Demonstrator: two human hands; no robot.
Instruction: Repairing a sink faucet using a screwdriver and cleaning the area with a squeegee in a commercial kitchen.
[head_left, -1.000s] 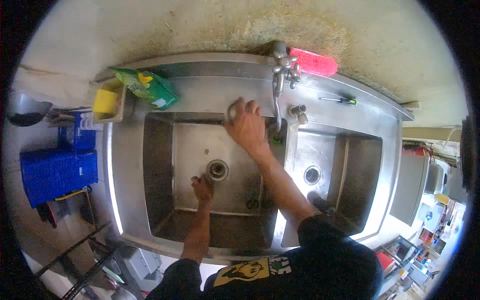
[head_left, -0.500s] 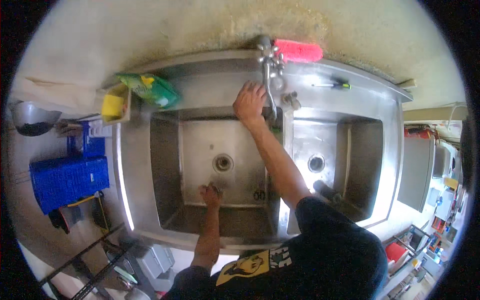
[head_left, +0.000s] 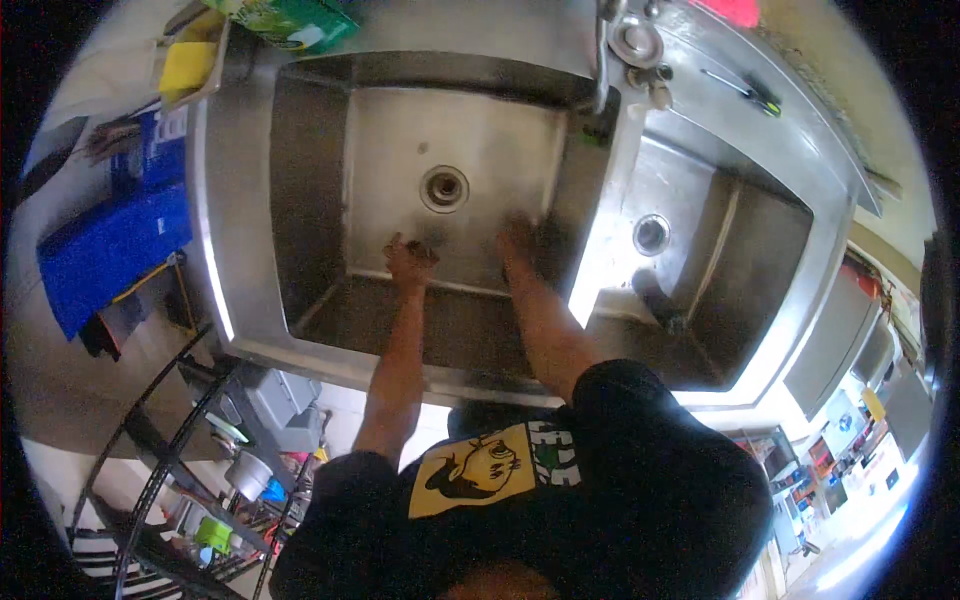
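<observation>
Both of my hands are down inside the left basin [head_left: 480, 130] of a two-basin steel sink. My left hand [head_left: 408, 262] is low over the basin floor, below the round drain [head_left: 444, 189]. Its fingers are curled round a small dark thing that I cannot make out. My right hand [head_left: 518, 240] reaches toward the basin's right side, near the floor. Motion and shadow smear its fingers, so what it touches does not show. The faucet spout [head_left: 602, 70] hangs over the left basin's far right corner.
The right basin has its own drain [head_left: 652, 235] and a dark cylindrical thing [head_left: 655, 298]. A thin tool with a yellow-black handle [head_left: 762, 100] lies on the far ledge. A green bag [head_left: 290, 25] and a container with a yellow sponge [head_left: 188, 68] stand far left.
My right hand has come away from beside the faucet, down into the left basin. My left hand stays low there. The view has shifted toward my body.
</observation>
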